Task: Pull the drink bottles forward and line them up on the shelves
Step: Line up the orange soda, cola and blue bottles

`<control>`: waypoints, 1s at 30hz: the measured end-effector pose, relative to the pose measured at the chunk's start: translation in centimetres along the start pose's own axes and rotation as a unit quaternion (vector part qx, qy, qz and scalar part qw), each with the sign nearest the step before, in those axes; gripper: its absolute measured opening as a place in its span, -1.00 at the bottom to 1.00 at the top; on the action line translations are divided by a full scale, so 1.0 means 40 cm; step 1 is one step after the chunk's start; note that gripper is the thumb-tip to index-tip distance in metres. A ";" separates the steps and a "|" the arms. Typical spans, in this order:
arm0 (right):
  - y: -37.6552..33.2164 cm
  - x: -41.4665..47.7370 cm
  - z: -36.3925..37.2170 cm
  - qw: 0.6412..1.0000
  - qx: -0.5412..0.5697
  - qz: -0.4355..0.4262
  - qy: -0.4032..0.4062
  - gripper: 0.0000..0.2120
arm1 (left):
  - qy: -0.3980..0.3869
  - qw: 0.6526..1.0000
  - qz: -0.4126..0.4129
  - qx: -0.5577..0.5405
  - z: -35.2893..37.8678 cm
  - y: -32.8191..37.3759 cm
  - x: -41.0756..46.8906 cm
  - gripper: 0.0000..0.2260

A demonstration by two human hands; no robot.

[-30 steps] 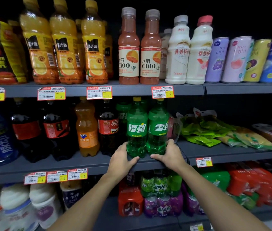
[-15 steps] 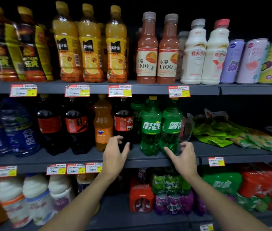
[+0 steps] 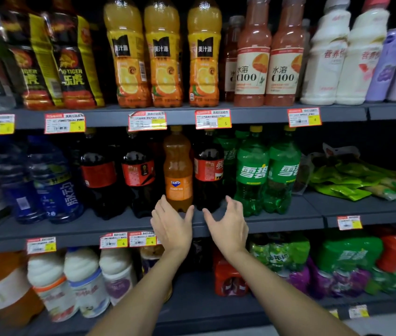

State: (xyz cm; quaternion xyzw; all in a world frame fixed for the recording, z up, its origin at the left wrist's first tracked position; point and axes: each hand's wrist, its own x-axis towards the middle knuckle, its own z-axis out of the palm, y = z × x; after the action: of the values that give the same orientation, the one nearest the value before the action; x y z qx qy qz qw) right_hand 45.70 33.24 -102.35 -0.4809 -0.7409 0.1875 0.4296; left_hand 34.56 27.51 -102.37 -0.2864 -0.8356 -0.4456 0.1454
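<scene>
Standing upright, orange Fanta bottle (image 3: 177, 170)

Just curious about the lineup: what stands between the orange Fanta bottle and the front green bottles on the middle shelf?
One dark cola bottle with a red label, seen in the head view.

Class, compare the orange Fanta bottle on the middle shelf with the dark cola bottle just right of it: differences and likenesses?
The orange plastic Fanta bottle holds orange drink; the dark plastic cola bottle with the red label holds near-black drink. The Fanta label is orange with a blue logo; the cola label is red. Both stand upright, side by side on the middle shelf.
</scene>
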 end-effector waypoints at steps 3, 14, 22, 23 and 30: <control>-0.020 0.034 0.014 0.996 -0.067 0.047 -0.027 -0.16 | -0.013 0.998 -0.019 0.055 0.011 0.012 0.012 -0.29; -0.052 0.070 0.054 0.976 -0.214 0.036 -0.034 -0.30 | -0.012 0.990 -0.077 0.116 0.046 0.031 0.028 -0.30; -0.054 0.080 0.047 0.974 -0.216 0.028 -0.052 -0.22 | -0.031 0.987 -0.056 0.147 0.043 0.025 0.032 -0.38; -0.055 0.078 0.044 0.975 -0.214 0.027 -0.054 -0.24 | -0.030 0.987 -0.049 0.147 0.041 0.021 0.033 -0.39; -0.049 0.059 0.012 0.979 -0.196 0.011 -0.062 -0.35 | -0.041 0.992 -0.002 0.117 -0.003 -0.016 0.033 -0.40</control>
State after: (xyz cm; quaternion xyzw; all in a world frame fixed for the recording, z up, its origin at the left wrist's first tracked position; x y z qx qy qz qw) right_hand 43.83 34.45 -100.17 -0.5511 -0.7832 0.0726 0.2787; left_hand 33.11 27.59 -102.08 -0.2837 -0.8879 -0.3329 0.1423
